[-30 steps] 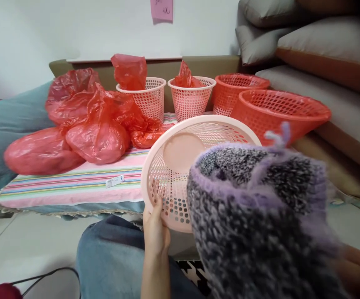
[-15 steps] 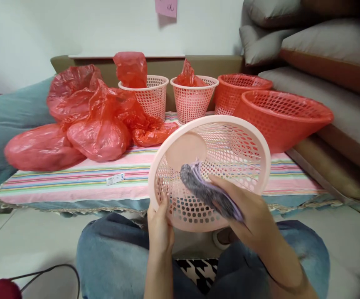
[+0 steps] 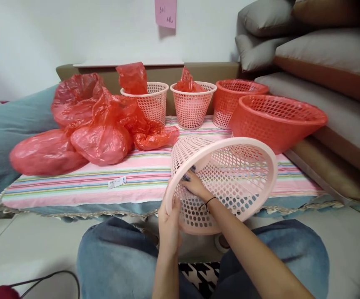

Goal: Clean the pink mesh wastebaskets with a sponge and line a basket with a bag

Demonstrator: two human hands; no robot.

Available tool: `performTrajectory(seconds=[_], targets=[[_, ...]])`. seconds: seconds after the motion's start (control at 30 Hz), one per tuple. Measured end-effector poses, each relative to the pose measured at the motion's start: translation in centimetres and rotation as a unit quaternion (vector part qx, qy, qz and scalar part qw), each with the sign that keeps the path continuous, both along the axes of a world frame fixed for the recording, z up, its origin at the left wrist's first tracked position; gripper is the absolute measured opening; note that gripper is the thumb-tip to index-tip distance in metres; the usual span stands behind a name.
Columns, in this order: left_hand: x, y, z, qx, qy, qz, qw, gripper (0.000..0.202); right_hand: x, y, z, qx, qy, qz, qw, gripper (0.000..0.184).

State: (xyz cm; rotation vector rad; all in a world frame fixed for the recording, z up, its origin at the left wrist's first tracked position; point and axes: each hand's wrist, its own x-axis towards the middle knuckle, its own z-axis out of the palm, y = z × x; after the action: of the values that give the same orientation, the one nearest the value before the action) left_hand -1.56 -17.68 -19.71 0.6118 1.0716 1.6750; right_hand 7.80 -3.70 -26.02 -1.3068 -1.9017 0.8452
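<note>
A pale pink perforated plastic basket (image 3: 255, 143) is tilted on its side above my knees, its mouth toward me. My left hand (image 3: 170, 222) grips its rim at the lower left, thumb inside. Deep inside the basket is my right hand (image 3: 195, 185), closed on a grey and purple cloth (image 3: 186, 176) against the left inner wall. Only a small part of the cloth shows; the hand and the basket wall hide the rest.
Red plastic bags (image 3: 100, 143) lie at the left on the striped cloth (image 3: 149, 178), near a white label (image 3: 117, 182). Behind stand pink baskets (image 3: 193, 110) and baskets covered in red plastic (image 3: 261, 128). Grey and brown cushions (image 3: 317, 54) are piled at the right.
My right hand has gone deeper into the basket with the cloth, toward its left inner wall. The basket has turned, so its outer left side shows, and shifted slightly right.
</note>
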Motion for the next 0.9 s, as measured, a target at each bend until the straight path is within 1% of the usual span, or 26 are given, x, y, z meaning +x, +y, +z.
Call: performTrajectory(seconds=[0.1,0.17,0.2,0.27,0.33,0.43,0.5,0.53,0.6,0.67,0.77,0.9], targets=[[0.6,-0.2,0.6,-0.007,-0.037,0.009,0.999,0.056,1.1,-0.5,0.7,-0.036,-0.004,0.020,0.999,0.039],[1.0,-0.3,0.8,-0.014,-0.054,0.007,0.998,0.056,2.0,-1.9,1.4,-0.051,-0.005,0.036,0.998,0.039],[1.0,-0.3,0.8,-0.012,-0.055,0.007,0.998,0.055,2.5,-3.0,1.7,-0.057,-0.004,0.047,0.997,0.040],[1.0,-0.2,0.7,0.000,-0.048,0.013,0.999,0.051,3.6,-6.1,2.5,-0.071,0.009,0.071,0.995,0.043],[0.8,-0.1,0.4,0.008,-0.046,0.036,0.998,0.047,4.8,-9.9,3.5,-0.093,0.038,0.094,0.991,0.046],[0.4,0.1,0.3,-0.009,-0.063,0.072,0.995,0.047,6.4,-15.6,5.7,-0.111,0.046,0.113,0.986,0.047],[0.3,0.2,0.5,-0.021,-0.081,0.080,0.993,0.047,7.2,-18.3,7.3,-0.120,0.038,0.122,0.985,0.046],[0.3,0.3,0.6,-0.020,-0.091,0.080,0.992,0.047,7.6,-19.2,8.0,-0.122,0.036,0.125,0.984,0.046],[0.3,0.4,0.9,-0.007,-0.106,0.076,0.991,0.047,8.0,-20.1,9.0,-0.123,0.039,0.121,0.984,0.045],[0.3,0.5,0.9,0.007,-0.113,0.068,0.991,0.049,8.2,-20.1,9.5,-0.124,0.049,0.105,0.986,0.043],[0.2,0.6,0.6,0.013,-0.114,0.063,0.991,0.049,8.0,-19.5,9.3,-0.127,0.064,0.083,0.986,0.040],[-0.2,0.5,-0.1,0.007,-0.142,0.069,0.987,0.050,7.3,-19.2,8.7,-0.130,0.043,0.093,0.986,0.043]])
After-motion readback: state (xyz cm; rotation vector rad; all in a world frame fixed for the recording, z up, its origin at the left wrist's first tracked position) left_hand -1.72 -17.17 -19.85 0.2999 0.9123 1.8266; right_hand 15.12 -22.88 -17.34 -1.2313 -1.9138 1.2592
